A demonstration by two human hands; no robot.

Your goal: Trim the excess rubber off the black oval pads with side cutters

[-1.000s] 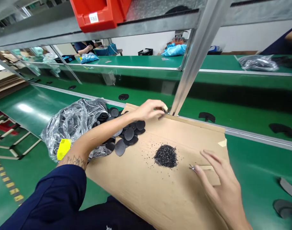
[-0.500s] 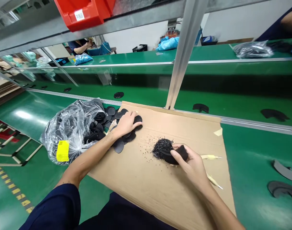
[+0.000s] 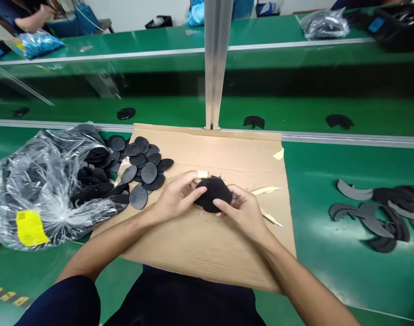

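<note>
My left hand (image 3: 178, 194) and my right hand (image 3: 241, 208) both grip one black oval rubber piece (image 3: 213, 194) over the middle of a cardboard sheet (image 3: 207, 244). Fingers of both hands curl around its edges. Black crumbs lie under the piece, mostly hidden by it. A pile of loose black oval pieces (image 3: 144, 167) lies on the sheet's left part, just left of my left hand. Two pale-handled tools (image 3: 266, 191) lie on the cardboard right of my right hand.
A clear plastic bag (image 3: 44, 181) full of black pieces, with a yellow label, lies at the left. Curved black and grey offcuts (image 3: 376, 210) lie on the green table at the right. An aluminium post (image 3: 215, 63) rises behind the cardboard. Another person's arm (image 3: 37, 18) shows far left.
My left hand left the oval pile and joined my right hand on the black piece. The camera tilted down and the view shifted right.
</note>
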